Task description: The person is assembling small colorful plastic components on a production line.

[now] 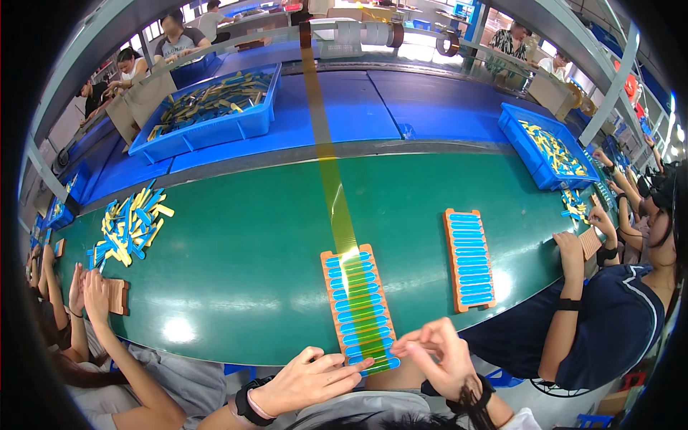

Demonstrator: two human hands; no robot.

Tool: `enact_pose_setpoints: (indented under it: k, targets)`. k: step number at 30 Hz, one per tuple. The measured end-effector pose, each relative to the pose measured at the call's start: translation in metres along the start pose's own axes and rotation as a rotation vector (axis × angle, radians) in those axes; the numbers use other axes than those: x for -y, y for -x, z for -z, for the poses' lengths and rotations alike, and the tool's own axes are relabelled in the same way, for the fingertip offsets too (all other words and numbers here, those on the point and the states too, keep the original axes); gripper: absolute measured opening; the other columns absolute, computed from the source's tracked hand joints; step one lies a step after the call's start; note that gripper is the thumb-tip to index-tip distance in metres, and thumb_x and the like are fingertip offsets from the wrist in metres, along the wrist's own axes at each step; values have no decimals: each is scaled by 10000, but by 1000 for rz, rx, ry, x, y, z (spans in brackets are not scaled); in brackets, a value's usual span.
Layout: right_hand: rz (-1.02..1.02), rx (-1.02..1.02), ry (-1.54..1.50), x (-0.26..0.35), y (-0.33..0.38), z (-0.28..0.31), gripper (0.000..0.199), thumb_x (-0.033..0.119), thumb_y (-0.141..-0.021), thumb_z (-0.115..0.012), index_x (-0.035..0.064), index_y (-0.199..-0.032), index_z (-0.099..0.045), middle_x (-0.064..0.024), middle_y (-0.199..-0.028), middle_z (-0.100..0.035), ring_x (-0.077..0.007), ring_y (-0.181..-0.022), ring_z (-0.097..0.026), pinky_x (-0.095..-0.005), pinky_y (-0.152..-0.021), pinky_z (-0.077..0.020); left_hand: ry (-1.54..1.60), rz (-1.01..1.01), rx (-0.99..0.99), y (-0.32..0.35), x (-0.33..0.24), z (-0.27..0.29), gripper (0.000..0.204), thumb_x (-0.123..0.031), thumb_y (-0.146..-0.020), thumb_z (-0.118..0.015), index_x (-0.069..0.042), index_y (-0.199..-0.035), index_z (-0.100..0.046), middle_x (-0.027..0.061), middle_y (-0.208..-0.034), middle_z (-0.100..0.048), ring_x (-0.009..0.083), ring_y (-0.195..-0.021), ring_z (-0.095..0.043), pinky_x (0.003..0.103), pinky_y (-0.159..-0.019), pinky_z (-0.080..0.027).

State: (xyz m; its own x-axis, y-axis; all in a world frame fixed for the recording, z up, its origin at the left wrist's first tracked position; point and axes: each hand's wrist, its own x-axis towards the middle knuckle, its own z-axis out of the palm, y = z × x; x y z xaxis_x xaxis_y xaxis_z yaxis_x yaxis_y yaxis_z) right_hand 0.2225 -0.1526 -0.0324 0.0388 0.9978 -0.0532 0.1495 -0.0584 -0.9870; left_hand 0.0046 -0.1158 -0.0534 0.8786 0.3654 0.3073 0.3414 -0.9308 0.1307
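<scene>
L hand, half open, touches yel tape over blue strips in orange tray; R hand curled, grip unclr.

Orange racks holding blue pieces: two. Translucent yellow tape strip: one. Green table: one. Person's own hands: two.

left hand ungloved, black band round wrist at 7 o'clock, thin pinkish loop beside it, right hand ungloved, black wristband at 5 o'clock, white sleeve below that
</scene>
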Motion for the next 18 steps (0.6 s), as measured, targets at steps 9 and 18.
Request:
enact_pose_setpoints:
  k: [9, 18]
  targets:
    - [36, 322, 433, 28, -26, -17, 301, 218, -817, -548, 17, -827, -324, -130, -607, -562, -280, -555, -594, -349, -460, -459, 11, -34, -28, -1, -1, 2, 194, -137, -710, -571, -151, -898, -527, -56, -1015, -493, 105, -901, -446, 254, -676, -350]
    - [139, 310, 488, 24, -24, -18, 297, 209, -819, -544, 11, -818, -322, -131, -604, -563, -274, -541, -593, -340, -445, -461, -32, 94, -3, 18, 10, 6, 195, -126, -720, -552, -134, -909, -507, -65, -1185, -481, 139, -918, -442, 251, -650, -357]
